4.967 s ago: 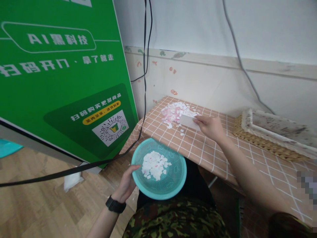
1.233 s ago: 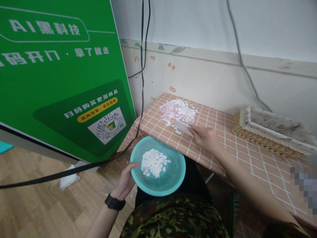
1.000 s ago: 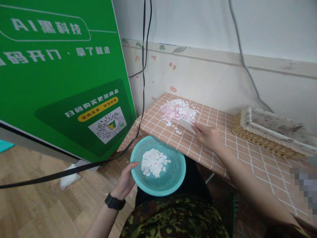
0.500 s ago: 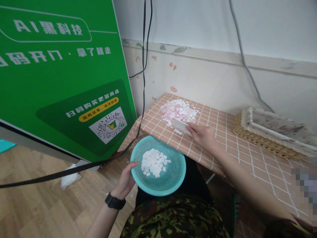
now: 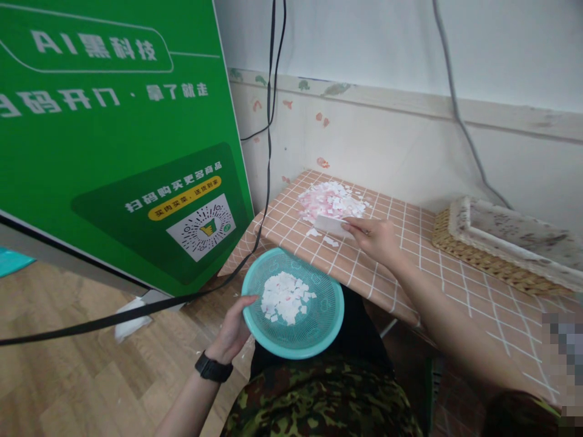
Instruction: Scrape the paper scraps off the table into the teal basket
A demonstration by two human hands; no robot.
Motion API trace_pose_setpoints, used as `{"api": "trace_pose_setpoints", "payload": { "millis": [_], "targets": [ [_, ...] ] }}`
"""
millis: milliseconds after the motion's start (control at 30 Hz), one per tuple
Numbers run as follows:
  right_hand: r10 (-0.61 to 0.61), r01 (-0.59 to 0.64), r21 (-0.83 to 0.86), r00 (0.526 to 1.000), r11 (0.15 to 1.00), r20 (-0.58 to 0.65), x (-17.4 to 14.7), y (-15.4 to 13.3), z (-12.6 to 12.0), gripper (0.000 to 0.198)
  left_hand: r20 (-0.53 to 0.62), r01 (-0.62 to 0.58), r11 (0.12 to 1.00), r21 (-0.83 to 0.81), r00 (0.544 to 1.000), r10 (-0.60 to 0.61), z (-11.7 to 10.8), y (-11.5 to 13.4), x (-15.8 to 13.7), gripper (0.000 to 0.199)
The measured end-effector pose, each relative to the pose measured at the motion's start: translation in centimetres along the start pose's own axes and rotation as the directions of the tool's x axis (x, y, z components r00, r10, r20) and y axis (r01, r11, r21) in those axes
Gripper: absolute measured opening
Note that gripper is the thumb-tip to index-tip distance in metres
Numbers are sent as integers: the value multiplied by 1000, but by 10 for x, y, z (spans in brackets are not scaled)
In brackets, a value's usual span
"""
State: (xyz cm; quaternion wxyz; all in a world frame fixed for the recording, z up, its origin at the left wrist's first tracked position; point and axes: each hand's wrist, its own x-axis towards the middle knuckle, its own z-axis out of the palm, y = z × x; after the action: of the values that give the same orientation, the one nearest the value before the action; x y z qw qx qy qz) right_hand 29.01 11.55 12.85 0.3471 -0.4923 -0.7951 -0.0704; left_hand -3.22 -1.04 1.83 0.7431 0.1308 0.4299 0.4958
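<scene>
My left hand (image 5: 235, 331) grips the left rim of a round teal plastic colander (image 5: 325, 328), thumb over the edge and fingers beneath. Small white paper scraps (image 5: 286, 297) lie inside it. The colander sits just below the front edge of the table, over my lap. Between the thumb and fingers of my right hand (image 5: 376, 238) is a flat white card (image 5: 331, 226). Its long edge is low over the tabletop, at the near side of a heap of white and pink paper scraps (image 5: 330, 200). A few loose scraps (image 5: 331, 241) lie in front of the card.
A brown checked cloth covers the table (image 5: 405, 261). A lined wicker basket (image 5: 483, 252) stands on its right part against the wall. At left rises a green cabinet (image 5: 113, 139), with a black cable (image 5: 182, 299) running across in front. A white bag (image 5: 132, 318) lies on the floor.
My right hand has raised the card slightly and drawn it a little away from the near scraps. The left hand keeps the colander in place; the view has shifted slightly.
</scene>
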Motion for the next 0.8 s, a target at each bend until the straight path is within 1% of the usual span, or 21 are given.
{"api": "trace_pose_setpoints", "payload": {
  "millis": [67,200,367,433,533,600,700,733,800],
  "targets": [
    [9,-10,32,1000,999,26,1,0,-1,26,-3,2,1000,-1,1000,-2,0,0,0,23],
    [7,-22,102,990,995,138,1,0,-9,24,-8,1,1000,-2,1000,-1,0,0,0,24],
    [35,-69,180,982,981,183,-2,6,-28,22,-3,6,1000,-7,1000,-6,1,1,-1,24],
    [65,-97,192,984,976,167,-5,10,-32,22,-13,1,1000,-10,1000,-1,1,0,-1,23],
    [94,-112,191,991,975,99,-10,14,-33,21,-17,2,1000,-19,1000,-2,2,0,0,23],
    [83,-104,203,991,974,108,-13,16,-33,21,-6,10,1000,-19,1000,-10,3,0,-1,23],
    [81,-116,222,984,968,161,-19,22,-37,20,4,9,1000,-11,1000,-9,3,0,-3,25],
    [95,-130,223,982,966,162,-21,23,-39,20,2,9,1000,-9,1000,-9,3,-1,-4,25],
    [134,-158,215,984,964,119,-28,27,-43,19,-5,16,1000,-6,1000,-16,3,-1,-5,24]
  ]
}}
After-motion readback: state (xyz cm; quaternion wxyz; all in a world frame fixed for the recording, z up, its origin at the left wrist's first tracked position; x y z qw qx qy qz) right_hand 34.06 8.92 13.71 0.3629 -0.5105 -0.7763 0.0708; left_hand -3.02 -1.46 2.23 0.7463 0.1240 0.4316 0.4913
